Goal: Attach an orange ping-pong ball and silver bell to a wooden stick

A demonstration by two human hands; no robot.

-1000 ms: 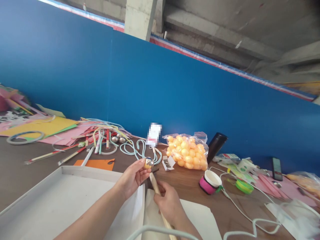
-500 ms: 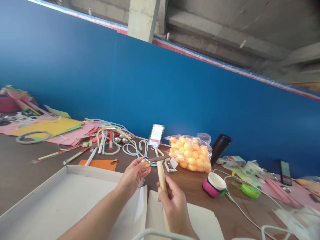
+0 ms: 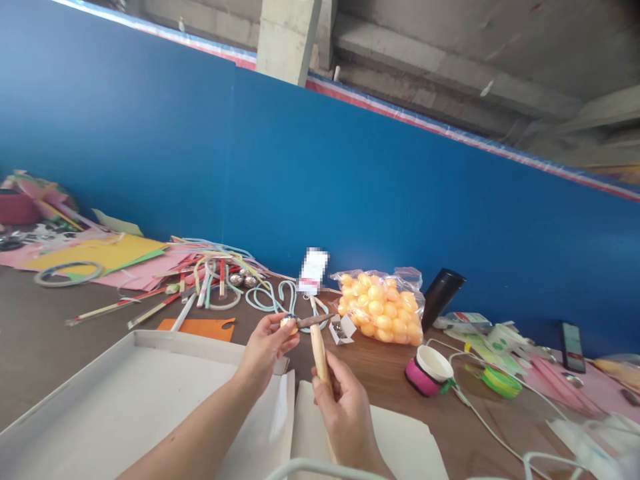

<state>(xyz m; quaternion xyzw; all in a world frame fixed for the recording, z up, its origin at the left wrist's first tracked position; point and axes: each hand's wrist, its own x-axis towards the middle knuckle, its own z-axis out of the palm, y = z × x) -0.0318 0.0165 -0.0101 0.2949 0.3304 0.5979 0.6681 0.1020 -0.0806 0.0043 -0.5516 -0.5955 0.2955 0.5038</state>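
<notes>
My left hand (image 3: 267, 347) is closed, pinching a small shiny metallic ball (image 3: 289, 322) between thumb and fingers. My right hand (image 3: 345, 407) wraps round the pale wooden handle of a hammer (image 3: 319, 347), held upright. Its narrow dark metal head lies sideways, with the left end touching or right beside the ball; I cannot tell which. A little beyond the hammer sits a small open white box (image 3: 343, 330) with tiny metal pieces. Under my left forearm is a shallow white tray (image 3: 133, 339).
A clear bag of orange balls (image 3: 383, 307) leans near the blue partition (image 3: 350, 180), beside a black bottle (image 3: 443, 297). At right stand a pink-and-white cup (image 3: 429, 370), cables and a phone (image 3: 573, 347). Coloured paper (image 3: 100, 250), cords and several silver balls (image 3: 243, 279) cover the left.
The hammer has shifted slightly left and down toward the ball. My left hand has turned the ball a little. Both hands keep their holds.
</notes>
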